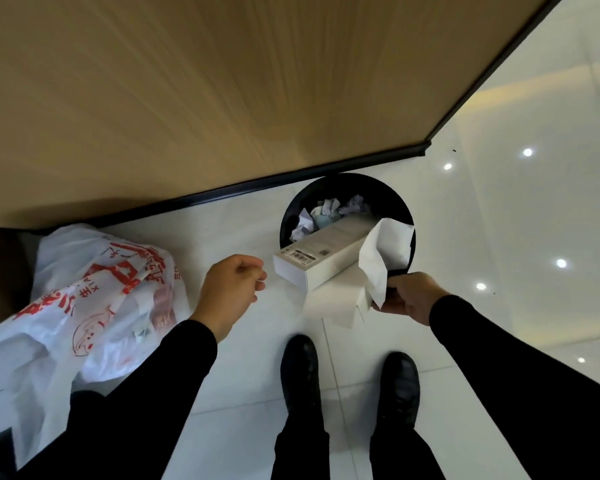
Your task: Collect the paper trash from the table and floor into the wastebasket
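A round black wastebasket (293, 209) stands on the floor just below the table's edge. Inside lie several crumpled paper balls (303, 223), and a long white cardboard box (321, 254) leans out over its near rim. My right hand (409, 301) is shut on a white sheet of paper (383, 252) held over the basket's near right rim. More white paper (333, 301) hangs beneath the box. My left hand (231, 287) hovers left of the basket, fingers curled in, with nothing seen in it.
The wooden table (222, 98) with a black edge fills the top. A white plastic bag with red print (94, 299) lies on the floor at the left. My two black shoes (300, 372) stand on glossy white tiles (516, 220).
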The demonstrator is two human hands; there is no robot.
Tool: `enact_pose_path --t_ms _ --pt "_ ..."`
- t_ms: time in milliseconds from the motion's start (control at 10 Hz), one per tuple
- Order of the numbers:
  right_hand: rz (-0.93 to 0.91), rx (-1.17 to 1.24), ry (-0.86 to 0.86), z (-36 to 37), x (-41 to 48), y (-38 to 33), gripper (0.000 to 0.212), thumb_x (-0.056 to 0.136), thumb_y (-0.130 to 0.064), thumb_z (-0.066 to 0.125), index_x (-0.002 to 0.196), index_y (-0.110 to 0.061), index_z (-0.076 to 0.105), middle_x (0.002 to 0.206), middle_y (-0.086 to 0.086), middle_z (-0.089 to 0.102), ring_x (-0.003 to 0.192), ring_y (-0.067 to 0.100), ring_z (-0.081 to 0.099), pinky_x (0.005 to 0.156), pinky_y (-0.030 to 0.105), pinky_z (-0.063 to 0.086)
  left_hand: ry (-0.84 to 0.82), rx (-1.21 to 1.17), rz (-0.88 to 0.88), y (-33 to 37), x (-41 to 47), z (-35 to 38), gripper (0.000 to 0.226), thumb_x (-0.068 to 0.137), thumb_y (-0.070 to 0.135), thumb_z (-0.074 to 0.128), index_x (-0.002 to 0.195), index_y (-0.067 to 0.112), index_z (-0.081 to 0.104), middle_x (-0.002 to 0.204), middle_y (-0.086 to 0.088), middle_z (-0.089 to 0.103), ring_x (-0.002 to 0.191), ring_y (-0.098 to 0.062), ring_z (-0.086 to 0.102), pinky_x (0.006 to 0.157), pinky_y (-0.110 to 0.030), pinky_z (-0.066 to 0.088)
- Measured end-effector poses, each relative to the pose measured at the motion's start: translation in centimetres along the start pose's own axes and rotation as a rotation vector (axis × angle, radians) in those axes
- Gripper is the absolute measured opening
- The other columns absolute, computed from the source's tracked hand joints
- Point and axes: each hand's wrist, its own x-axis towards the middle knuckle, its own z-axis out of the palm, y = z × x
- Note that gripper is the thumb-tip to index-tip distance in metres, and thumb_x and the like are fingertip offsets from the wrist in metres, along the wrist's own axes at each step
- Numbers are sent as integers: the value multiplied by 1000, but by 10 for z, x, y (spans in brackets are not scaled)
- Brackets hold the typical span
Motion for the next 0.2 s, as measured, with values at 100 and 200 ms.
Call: enact_pose_path --t_ms 100,200 --pt "0 44 35 1 1 9 33 88 9 42 118 19 52 97 26 59 67 32 58 67 44 55 -5 34 4 5 0 1 21 88 9 48 81 23 62 85 -1 68 75 -14 64 63 -26 50" --pt "12 161 67 -2 -4 23 30 90 6 44 116 16 54 95 25 61 65 30 58 61 38 57 -1 68 32 13 -7 1 20 89 10 49 80 23 62 84 0 68 75 -15 64 62 -26 51"
